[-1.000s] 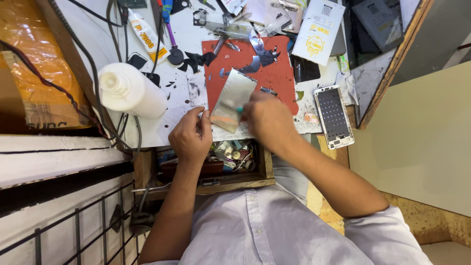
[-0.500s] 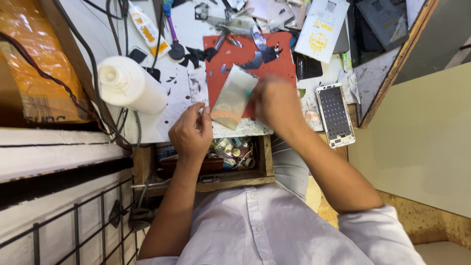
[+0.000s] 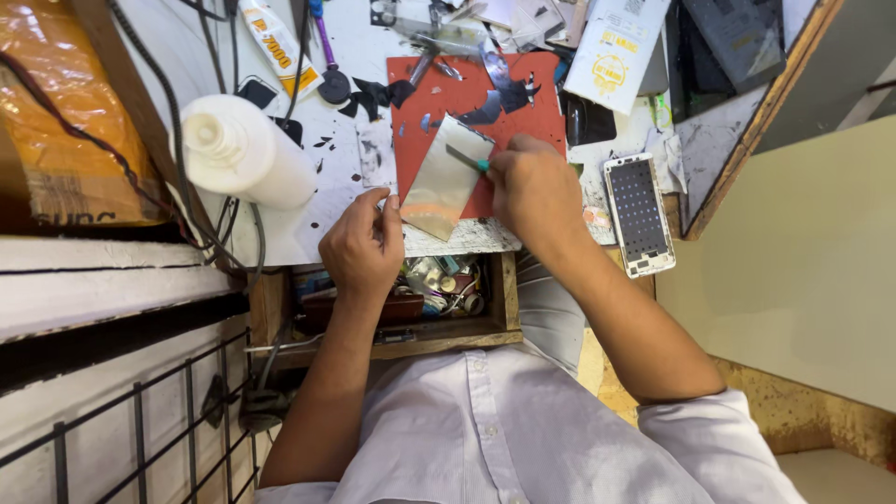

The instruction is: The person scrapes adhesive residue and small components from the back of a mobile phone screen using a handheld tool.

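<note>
Metal back plate (image 3: 446,177), thin and silvery, sits tilted over the near edge of the red mat (image 3: 523,107), at about 12 o'clock from your chest. Your left hand (image 3: 362,245) pinches its lower left edge between thumb and fingertips, so that hand is closed on the plate. Your right hand (image 3: 534,191) is clenched around a slim tool with a green tip (image 3: 471,161), and the tool's end lies on the plate's upper face.

At 10 o'clock from the plate a white plastic bottle (image 3: 245,154) lies on its side on the worktop (image 3: 355,65). At 3 o'clock, well apart from your right hand, a phone frame (image 3: 638,212) rests face up. Directly below your hands, at 6 o'clock, an open wooden drawer (image 3: 411,308) holds small parts. Black scraps (image 3: 378,93) lie scattered around the mat's far-left corner.
</note>
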